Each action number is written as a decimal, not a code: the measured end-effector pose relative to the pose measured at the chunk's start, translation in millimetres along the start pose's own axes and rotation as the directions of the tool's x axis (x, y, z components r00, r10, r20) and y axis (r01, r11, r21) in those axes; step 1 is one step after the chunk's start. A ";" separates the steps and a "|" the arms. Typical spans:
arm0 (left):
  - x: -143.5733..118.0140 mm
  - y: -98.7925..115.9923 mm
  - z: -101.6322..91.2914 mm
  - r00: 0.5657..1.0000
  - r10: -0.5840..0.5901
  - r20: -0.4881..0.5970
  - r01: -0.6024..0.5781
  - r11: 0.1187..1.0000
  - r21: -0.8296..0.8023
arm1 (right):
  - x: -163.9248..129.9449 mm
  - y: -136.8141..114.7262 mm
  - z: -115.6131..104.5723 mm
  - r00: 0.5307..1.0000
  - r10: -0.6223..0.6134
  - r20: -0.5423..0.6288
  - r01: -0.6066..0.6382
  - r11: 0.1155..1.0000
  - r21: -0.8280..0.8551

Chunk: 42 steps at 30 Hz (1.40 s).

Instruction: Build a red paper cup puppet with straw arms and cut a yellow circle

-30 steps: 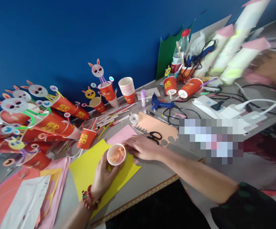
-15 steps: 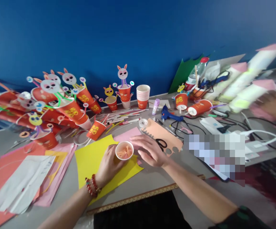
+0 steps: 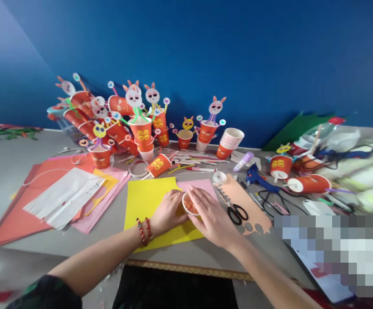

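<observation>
A small paper cup with orange paper pieces inside stands over the yellow sheet, its mouth tilted towards me. My left hand, with red bead bracelets at the wrist, is closed around the cup's left side. On the other side, my right hand wraps the rim, fingers across the right part of the opening and thumb at the near edge. Its fingers hide part of the cup's contents. Black-handled scissors lie on an orange cut-out sheet to the right. A pink sheet lies behind my hands.
Red cups with rabbit figures crowd the back left. A cup stack, glue stick, tape roll and blue glue gun stand or lie behind. Coloured sheets spread at left; cables and a phone at right.
My right hand has moved from beside the cup onto its rim, covering part of the opening. My left hand still holds the cup. The view has swung left.
</observation>
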<state>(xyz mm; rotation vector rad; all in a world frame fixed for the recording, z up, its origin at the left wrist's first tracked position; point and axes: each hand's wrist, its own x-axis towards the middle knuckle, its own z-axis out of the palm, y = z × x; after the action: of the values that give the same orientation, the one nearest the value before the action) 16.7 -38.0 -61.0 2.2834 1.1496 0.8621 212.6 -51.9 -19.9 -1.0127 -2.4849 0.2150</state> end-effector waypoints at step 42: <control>-4.6 -49.4 -49.3 0.963 0.060 0.262 -0.087 0.992 0.092 | -8.6 13.4 37.5 0.982 0.129 -0.135 -0.118 0.989 0.087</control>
<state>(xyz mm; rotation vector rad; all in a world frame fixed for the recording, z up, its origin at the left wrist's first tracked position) -46.9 -9.1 -58.3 2.4489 1.0186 0.5187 209.2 -47.3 -60.2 -1.1106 -2.2718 0.2690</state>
